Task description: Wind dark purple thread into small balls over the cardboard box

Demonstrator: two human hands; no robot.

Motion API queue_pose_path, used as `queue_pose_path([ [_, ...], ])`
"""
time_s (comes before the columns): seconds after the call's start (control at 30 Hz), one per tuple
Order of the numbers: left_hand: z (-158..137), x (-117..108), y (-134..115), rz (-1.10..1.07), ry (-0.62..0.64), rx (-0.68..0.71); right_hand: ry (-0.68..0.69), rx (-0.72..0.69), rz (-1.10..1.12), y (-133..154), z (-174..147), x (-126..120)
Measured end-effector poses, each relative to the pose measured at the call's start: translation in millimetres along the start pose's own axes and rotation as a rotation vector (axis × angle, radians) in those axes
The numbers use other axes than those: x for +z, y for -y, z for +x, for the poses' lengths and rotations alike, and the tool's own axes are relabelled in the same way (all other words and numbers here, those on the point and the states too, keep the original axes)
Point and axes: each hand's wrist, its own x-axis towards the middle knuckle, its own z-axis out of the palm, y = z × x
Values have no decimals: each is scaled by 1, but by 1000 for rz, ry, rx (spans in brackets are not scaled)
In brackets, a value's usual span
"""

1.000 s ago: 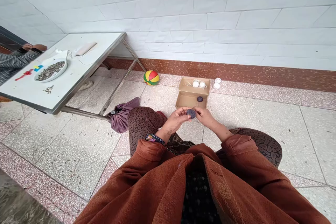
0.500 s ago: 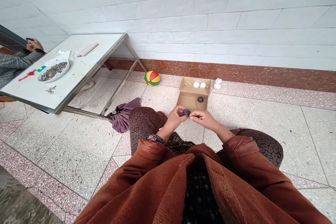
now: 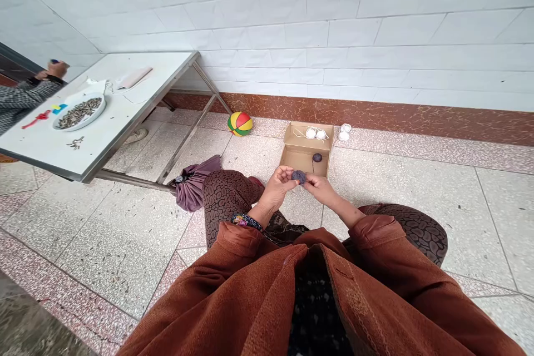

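Observation:
Between my hands, in front of the box, is a small dark purple-grey ball of yarn [image 3: 298,177]. My left hand [image 3: 277,188] grips it from the left, with thumb and fingers closed around its side. At its right edge, the fingers of my right hand [image 3: 321,188] are pinched together on the yarn; the strand itself is too fine to follow there. Just beyond sits an open cardboard box [image 3: 292,156]. A second dark yarn ball [image 3: 317,157] lies in its near half, with a strand running toward my hands. White yarn balls [image 3: 316,133] rest in its lid.
More white balls [image 3: 344,132] lie on the floor right of the box. A striped toy ball [image 3: 240,123] is by the wall. Left stands a table [image 3: 104,150] bearing a plate of seeds [image 3: 100,114]; a purple umbrella [image 3: 194,186] leans below. Another person's hands [image 3: 54,70] show far left.
My right hand has come in against the ball of yarn, which now shows more between my fingers. The view has shifted slightly. At far left, the other person's hands have moved.

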Motion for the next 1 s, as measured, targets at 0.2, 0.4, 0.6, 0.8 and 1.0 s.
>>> queue_pose_path([
  [0.2,6,-14,3,168,-117,42,203,-240,-118,17,-7,-1],
  [0.4,3,-14,4,421,6,34,110,-255,-2,31,-4,-17],
  [0.6,-4,-2,1,194,264,-69,-139,-180,34,19,5,-22],
  [0.8,0,-4,-2,-89,98,-65,-94,-89,-71,4,1,-3],
  [1.0,7,-16,5,48,-81,-41,126,-298,-230,15,-9,5],
])
